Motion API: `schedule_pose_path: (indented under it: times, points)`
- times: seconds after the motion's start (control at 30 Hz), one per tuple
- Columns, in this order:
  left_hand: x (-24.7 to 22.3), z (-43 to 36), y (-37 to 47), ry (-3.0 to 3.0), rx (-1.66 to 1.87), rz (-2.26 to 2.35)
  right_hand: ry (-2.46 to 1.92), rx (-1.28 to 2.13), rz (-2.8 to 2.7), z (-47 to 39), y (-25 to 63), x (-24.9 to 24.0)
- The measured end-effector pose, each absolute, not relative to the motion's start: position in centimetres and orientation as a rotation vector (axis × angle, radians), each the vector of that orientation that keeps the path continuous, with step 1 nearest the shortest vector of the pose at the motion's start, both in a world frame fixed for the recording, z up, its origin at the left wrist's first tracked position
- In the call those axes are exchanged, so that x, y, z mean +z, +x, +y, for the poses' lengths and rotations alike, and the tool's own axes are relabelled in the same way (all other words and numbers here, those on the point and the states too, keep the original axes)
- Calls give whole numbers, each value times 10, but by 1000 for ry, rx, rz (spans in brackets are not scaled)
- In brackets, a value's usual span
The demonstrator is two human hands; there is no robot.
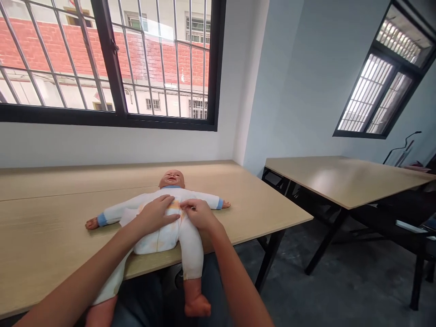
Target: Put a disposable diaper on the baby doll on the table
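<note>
A baby doll (172, 178) lies on its back on the wooden table, arms spread and legs hanging over the front edge. It wears a white outfit with blue cuffs and collar. Around its hips is a white diaper (158, 241) with a yellow-orange band at the waist. My left hand (158, 213) rests on the diaper's front with fingers extended and thumb apart. Beside it, my right hand (200, 214) has its fingers curled and pinched at the diaper's waist edge. Its fingertips partly hide the bit of diaper they grip.
The table (51, 240) stands against the wall beneath a barred window (116, 59). A second table (327, 177) is to the right across a gap, with a dark chair (391, 222) beside it. My legs are under the near table edge.
</note>
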State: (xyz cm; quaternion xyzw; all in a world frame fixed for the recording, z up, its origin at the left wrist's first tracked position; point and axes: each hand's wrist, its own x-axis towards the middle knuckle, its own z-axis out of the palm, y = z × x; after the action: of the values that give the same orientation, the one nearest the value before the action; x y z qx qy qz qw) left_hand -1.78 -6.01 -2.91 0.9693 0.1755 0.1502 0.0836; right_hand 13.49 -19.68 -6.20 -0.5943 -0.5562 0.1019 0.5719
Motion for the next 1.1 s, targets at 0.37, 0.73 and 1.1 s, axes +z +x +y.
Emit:
schedule_pose_path:
  times: [0.37, 0.73, 1.1]
  points:
    - [-38, -63, -11, 2829, 554, 518, -1640, 11, -1329, -195, 117, -43]
    - [-58, -65, -92, 2473, 995, 706, -1811, -129, -1551, -146, 69, -23]
    - [-83, -118, -111, 3016, 693, 1038, -2258, 33, -1701, -89, 46, -1]
